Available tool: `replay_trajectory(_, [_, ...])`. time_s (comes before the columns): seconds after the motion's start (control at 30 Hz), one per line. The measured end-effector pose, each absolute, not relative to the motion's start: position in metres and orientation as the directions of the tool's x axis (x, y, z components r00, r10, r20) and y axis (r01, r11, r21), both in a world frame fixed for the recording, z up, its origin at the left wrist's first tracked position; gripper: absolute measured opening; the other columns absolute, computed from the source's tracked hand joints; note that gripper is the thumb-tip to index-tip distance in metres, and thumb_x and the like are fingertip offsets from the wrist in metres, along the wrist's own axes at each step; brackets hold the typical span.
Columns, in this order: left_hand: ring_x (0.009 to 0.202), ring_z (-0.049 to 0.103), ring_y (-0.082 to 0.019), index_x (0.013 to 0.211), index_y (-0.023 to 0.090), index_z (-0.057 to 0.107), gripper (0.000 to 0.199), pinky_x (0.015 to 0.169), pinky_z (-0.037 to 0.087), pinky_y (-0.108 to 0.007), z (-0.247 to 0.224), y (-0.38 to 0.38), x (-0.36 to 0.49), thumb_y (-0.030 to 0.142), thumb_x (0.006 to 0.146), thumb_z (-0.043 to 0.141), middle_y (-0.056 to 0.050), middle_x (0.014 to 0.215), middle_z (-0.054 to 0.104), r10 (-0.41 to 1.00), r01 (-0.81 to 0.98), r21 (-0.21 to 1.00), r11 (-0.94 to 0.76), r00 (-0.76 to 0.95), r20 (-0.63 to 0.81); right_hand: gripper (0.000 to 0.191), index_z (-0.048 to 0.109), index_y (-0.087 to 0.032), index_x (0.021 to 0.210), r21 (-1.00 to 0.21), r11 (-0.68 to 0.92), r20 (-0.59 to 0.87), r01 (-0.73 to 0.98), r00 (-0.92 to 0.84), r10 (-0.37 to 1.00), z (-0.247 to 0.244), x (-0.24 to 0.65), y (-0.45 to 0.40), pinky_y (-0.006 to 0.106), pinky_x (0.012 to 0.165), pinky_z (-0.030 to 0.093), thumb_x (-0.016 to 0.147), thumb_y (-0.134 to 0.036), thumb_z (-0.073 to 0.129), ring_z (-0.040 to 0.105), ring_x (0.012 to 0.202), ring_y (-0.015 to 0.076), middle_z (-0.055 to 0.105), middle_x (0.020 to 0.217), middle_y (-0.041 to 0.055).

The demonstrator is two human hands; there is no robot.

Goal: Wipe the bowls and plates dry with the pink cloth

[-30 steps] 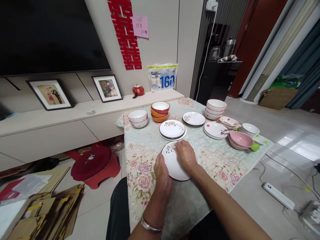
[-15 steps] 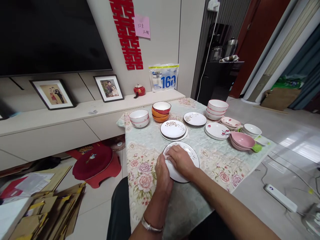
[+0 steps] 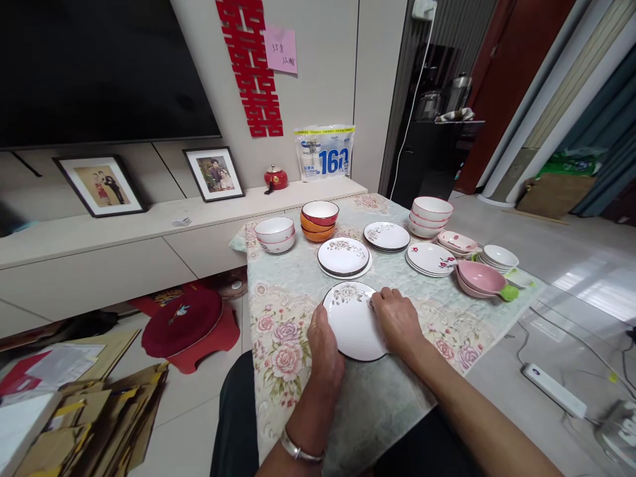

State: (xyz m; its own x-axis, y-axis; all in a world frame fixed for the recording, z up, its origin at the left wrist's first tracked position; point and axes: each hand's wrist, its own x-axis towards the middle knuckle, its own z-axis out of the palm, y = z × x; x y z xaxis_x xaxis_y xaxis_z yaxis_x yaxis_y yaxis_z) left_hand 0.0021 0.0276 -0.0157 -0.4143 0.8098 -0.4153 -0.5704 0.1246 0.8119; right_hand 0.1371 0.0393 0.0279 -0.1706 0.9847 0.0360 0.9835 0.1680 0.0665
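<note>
A round white plate point(image 3: 355, 324) with a dark rim and a brown flower print lies in front of me near the table's front edge. My left hand point(image 3: 324, 341) grips its left rim, thumb on the edge. Curled over its right side is my right hand point(image 3: 397, 321), fingertips pressed to the face of the plate; whatever lies under those fingers, if anything, is hidden. Just behind stands a stack of similar dark-rimmed plates point(image 3: 342, 256), and a second such stack point(image 3: 386, 236) sits farther back to the right.
White bowls point(image 3: 275, 232), red and orange bowls point(image 3: 319, 218) and pink-rimmed bowls point(image 3: 431, 211) stand along the back. To the right are flower-print plates point(image 3: 430, 257), pink dishes point(image 3: 481, 278) and small white bowls point(image 3: 501, 256). A red stool point(image 3: 189, 328) stands left of the table.
My right hand has slid across the plate from its upper left to its right side, uncovering the flower print. My left hand stays at the left rim.
</note>
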Motion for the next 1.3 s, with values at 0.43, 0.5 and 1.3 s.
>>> replay_trajectory(0.43, [0.093, 0.066, -0.022, 0.098, 0.015, 0.073, 0.031, 0.084, 0.051, -0.032, -0.011, 0.027, -0.005, 0.032, 0.086, 0.051, -0.010, 0.102, 0.073, 0.814, -0.388, 0.913, 0.128, -0.484, -0.321, 0.017, 0.069, -0.019, 0.097, -0.453, 0.442, 0.026, 0.774, -0.484, 0.875, 0.022, 0.106, 0.009, 0.026, 0.082, 0.040, 0.090, -0.012, 0.056, 0.058, 0.096, 0.0185, 0.066, 0.100, 0.0054])
replay_trajectory(0.5, [0.088, 0.067, -0.020, 0.099, 0.014, 0.073, 0.031, 0.078, 0.053, -0.031, -0.007, 0.026, -0.004, 0.031, 0.087, 0.049, -0.009, 0.098, 0.073, 0.807, -0.411, 0.902, 0.135, -0.483, -0.341, 0.018, 0.070, -0.020, 0.094, -0.472, 0.458, -0.005, 0.753, -0.522, 0.853, 0.026, 0.122, 0.003, 0.025, 0.080, 0.040, 0.090, -0.011, 0.055, 0.058, 0.093, 0.0170, 0.067, 0.096, 0.0037])
replay_trajectory(1.3, [0.089, 0.067, -0.021, 0.096, 0.013, 0.073, 0.029, 0.079, 0.053, -0.030, -0.009, 0.025, -0.004, 0.030, 0.085, 0.053, -0.009, 0.097, 0.074, 0.830, -0.408, 0.910, 0.070, -0.482, -0.280, 0.016, 0.069, -0.020, 0.093, -0.427, 0.504, 0.071, 0.751, -0.528, 0.846, 0.017, 0.113, 0.029, 0.025, 0.080, 0.038, 0.086, -0.010, 0.059, 0.057, 0.096, 0.0180, 0.066, 0.097, 0.0035])
